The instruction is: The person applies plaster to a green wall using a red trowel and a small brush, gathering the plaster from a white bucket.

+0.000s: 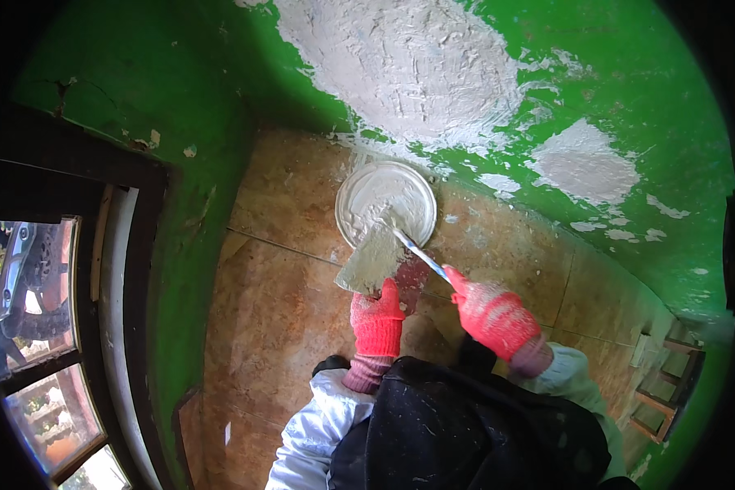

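My left hand (377, 320), in a red knit glove, is closed at the wide edge of a flat, putty-smeared spreader blade (369, 263). The blade narrows toward a round white bucket lid or shallow tub (348, 200) coated with pale putty. In my right hand (498, 317), also red-gloved and closed, is a tool with a slim white-and-blue handle (416, 251). Its putty-covered tip meets the narrow end of the blade, over the near side of the round container, so its kind is hidden.
Pale putty patches (400, 69) cover the green wall ahead. Brown floor tiles (273, 327) surround me, with a dark red patch (414, 282) beside the blade. A dark-framed window (37, 376) is at left; a small wooden frame-like object (665, 392) stands at right.
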A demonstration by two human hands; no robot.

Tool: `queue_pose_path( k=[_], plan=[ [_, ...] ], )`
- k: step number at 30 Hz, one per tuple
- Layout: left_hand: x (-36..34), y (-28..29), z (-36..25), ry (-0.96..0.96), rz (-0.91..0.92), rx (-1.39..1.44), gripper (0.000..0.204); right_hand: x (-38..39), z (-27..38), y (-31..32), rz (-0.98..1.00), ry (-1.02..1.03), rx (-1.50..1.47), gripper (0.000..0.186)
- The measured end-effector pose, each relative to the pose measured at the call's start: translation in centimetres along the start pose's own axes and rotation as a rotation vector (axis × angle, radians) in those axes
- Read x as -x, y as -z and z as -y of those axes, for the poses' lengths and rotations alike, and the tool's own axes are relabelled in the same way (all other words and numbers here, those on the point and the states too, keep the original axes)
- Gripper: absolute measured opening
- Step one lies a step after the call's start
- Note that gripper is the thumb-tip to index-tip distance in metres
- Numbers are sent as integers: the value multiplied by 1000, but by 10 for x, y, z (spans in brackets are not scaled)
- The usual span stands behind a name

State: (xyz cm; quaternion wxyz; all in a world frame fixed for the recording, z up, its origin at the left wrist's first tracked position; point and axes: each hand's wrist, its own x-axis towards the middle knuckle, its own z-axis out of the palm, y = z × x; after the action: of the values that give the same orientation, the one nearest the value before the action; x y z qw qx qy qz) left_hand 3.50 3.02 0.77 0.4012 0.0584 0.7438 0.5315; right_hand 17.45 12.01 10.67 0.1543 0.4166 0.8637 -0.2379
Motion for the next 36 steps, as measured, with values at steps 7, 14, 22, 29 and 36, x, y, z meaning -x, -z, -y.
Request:
queue_pose_path(
  k=[7,14,22,29,36],
  plan=[
    [1,-4,6,-64,-38,-102,28,-12,-11,-21,-83,32,47,42],
    [6,-5,-6,126,71,193,30,-19,-10,-23,-193,99,40,41],
    [1,0,-8,59,36,-168,25,-38,-7,-30,-198,83,149,47],
    [-6,5,4,146,103,207,30,-29,1,-15,84,-87,-6,51],
    [-2,15,-21,160,72,126,34,-23,-3,-14,16,-38,-29,55]
  ],
)
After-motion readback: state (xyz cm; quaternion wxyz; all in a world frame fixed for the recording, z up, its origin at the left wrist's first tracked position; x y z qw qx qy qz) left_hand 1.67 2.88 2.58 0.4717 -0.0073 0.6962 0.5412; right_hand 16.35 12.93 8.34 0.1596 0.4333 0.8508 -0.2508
